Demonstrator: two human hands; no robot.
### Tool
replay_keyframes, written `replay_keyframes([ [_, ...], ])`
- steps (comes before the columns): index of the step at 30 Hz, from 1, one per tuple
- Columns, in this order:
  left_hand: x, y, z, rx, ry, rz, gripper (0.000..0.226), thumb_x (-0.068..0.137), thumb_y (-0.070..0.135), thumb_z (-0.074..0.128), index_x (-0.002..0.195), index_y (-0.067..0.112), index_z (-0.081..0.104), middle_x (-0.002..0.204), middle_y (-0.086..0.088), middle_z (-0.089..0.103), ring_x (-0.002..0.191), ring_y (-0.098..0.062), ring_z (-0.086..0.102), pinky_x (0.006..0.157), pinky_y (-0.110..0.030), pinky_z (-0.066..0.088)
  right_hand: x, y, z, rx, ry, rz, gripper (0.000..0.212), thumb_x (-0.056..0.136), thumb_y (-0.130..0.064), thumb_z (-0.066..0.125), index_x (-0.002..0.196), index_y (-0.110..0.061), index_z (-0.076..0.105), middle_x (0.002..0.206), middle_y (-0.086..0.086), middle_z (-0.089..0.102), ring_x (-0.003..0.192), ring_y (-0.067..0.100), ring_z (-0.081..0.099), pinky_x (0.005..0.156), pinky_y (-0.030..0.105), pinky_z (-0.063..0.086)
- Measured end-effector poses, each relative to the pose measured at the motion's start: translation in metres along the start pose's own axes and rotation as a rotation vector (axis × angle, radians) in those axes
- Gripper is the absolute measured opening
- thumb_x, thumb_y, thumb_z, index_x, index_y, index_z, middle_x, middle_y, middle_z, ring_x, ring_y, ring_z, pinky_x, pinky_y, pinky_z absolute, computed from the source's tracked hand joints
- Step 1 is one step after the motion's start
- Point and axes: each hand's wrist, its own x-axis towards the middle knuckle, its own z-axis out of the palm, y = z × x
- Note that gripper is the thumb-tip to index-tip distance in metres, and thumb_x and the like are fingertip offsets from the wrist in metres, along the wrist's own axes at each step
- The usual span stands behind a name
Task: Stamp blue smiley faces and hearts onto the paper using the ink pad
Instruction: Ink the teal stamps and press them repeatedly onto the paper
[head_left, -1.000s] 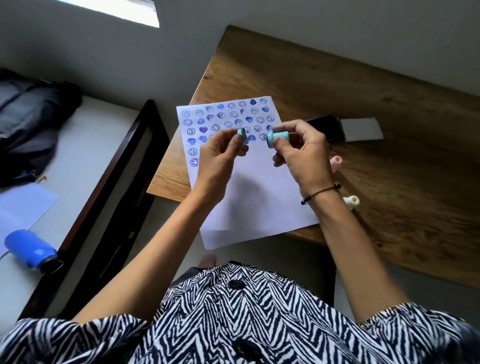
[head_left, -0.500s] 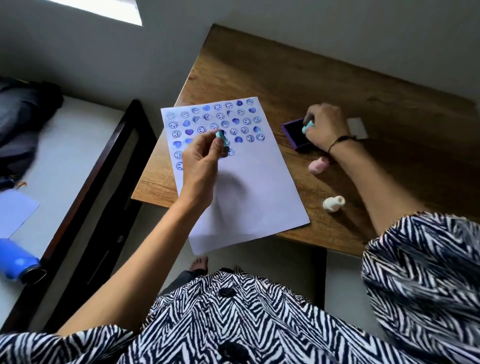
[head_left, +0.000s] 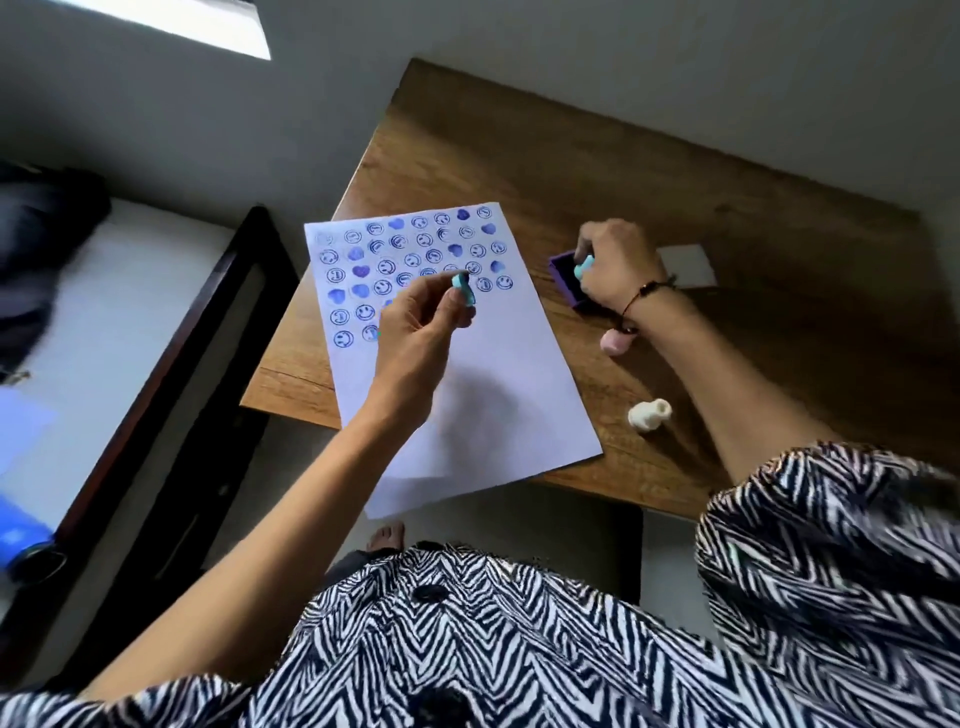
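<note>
A white paper (head_left: 498, 384) lies on the wooden table (head_left: 727, 197), its upper part covered with several blue smiley faces and hearts. My left hand (head_left: 415, 338) hovers over the printed rows, pinching a small teal cap (head_left: 464, 291). My right hand (head_left: 618, 265) holds a teal stamp (head_left: 584, 267) pressed down on the purple ink pad (head_left: 563, 278) to the right of the paper. Much of the pad is hidden under the hand.
A pink stamp (head_left: 615, 343) and a white stamp (head_left: 649, 414) lie on the table right of the paper. A white lid or card (head_left: 691, 266) sits behind the pad. To the left stand a dark bed frame (head_left: 208, 312) and a blue bottle (head_left: 21, 540).
A second ago both hands held the stamp and cap together over the paper. My right hand carried the stamp to the ink pad and stays there; my left hand keeps the cap above the paper.
</note>
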Motion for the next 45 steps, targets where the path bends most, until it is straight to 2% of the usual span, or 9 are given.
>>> replay_keyframes([
  [6,0.003,0.0,-0.005,0.008,0.016,0.013,0.018,0.091,0.008,0.048,0.105,0.004,0.058,0.083,0.0,0.062,0.071,-0.007,0.058,0.07,-0.016,0.05,0.0,0.0,-0.001,0.082,0.064,0.024,0.018,0.079,0.004,0.058,0.089,-0.007,0.067,0.11,0.018,0.065,0.103,0.033,0.059,0.081,0.035,0.049],
  [10,0.004,0.002,-0.013,0.007,0.065,0.008,0.019,0.092,0.007,0.046,0.106,0.001,0.057,0.083,0.0,0.06,0.071,-0.01,0.057,0.068,-0.016,0.049,-0.007,-0.002,-0.01,0.099,-0.016,0.006,0.015,0.079,0.002,0.062,0.091,-0.004,0.069,0.111,0.018,0.066,0.105,0.031,0.059,0.084,0.034,0.049],
  [16,0.017,-0.001,-0.027,0.09,0.137,0.023,0.023,0.093,0.009,0.043,0.109,-0.003,0.055,0.085,-0.002,0.058,0.074,-0.012,0.055,0.072,-0.017,0.048,-0.043,-0.063,0.006,0.431,0.072,-0.107,0.018,0.074,-0.003,0.065,0.091,-0.006,0.07,0.1,0.014,0.071,0.089,0.02,0.06,0.071,0.025,0.039],
  [19,0.02,-0.007,-0.031,0.146,0.106,0.009,0.018,0.093,0.011,0.043,0.106,0.006,0.055,0.094,-0.008,0.058,0.083,-0.017,0.055,0.078,-0.025,0.048,-0.054,-0.079,0.025,0.406,0.073,-0.16,0.021,0.079,0.004,0.052,0.092,0.001,0.067,0.103,0.021,0.068,0.1,0.032,0.06,0.086,0.033,0.041],
  [24,0.021,-0.012,-0.033,0.339,0.087,0.054,0.022,0.091,0.01,0.046,0.11,0.004,0.055,0.104,-0.012,0.061,0.093,-0.019,0.056,0.09,-0.037,0.048,-0.054,-0.087,0.03,0.293,0.143,-0.122,0.029,0.076,0.005,0.043,0.093,-0.002,0.065,0.105,0.021,0.063,0.095,0.037,0.059,0.08,0.04,0.045],
  [30,0.02,-0.01,-0.033,0.388,0.112,0.073,0.022,0.09,0.009,0.048,0.109,0.004,0.056,0.102,-0.007,0.059,0.092,-0.013,0.054,0.085,-0.021,0.044,-0.055,-0.1,0.03,0.248,0.064,-0.153,0.028,0.083,-0.024,0.06,0.103,-0.005,0.057,0.106,0.018,0.061,0.096,0.034,0.058,0.083,0.039,0.041],
  [34,0.019,-0.008,-0.032,0.366,0.105,0.055,0.022,0.09,0.009,0.048,0.11,0.003,0.056,0.107,-0.017,0.062,0.095,-0.018,0.056,0.09,-0.032,0.046,-0.062,-0.104,0.029,0.165,0.093,-0.2,0.039,0.081,-0.035,0.064,0.107,-0.008,0.056,0.109,0.018,0.058,0.098,0.036,0.058,0.081,0.039,0.042],
  [37,0.019,-0.008,-0.033,0.384,0.108,0.059,0.022,0.09,0.01,0.048,0.11,0.005,0.056,0.106,-0.016,0.062,0.094,-0.015,0.055,0.087,-0.025,0.045,-0.058,-0.106,0.03,0.12,0.043,-0.17,0.043,0.08,-0.038,0.065,0.111,-0.01,0.054,0.115,0.017,0.056,0.101,0.037,0.058,0.081,0.04,0.045],
  [45,0.018,-0.007,-0.033,0.357,0.099,0.037,0.021,0.09,0.008,0.048,0.109,0.004,0.056,0.107,-0.017,0.062,0.094,-0.017,0.056,0.09,-0.033,0.045,-0.047,-0.109,0.035,0.175,-0.081,-0.196,0.023,0.083,-0.015,0.06,0.106,-0.011,0.062,0.112,0.018,0.058,0.104,0.032,0.055,0.087,0.035,0.04],
])
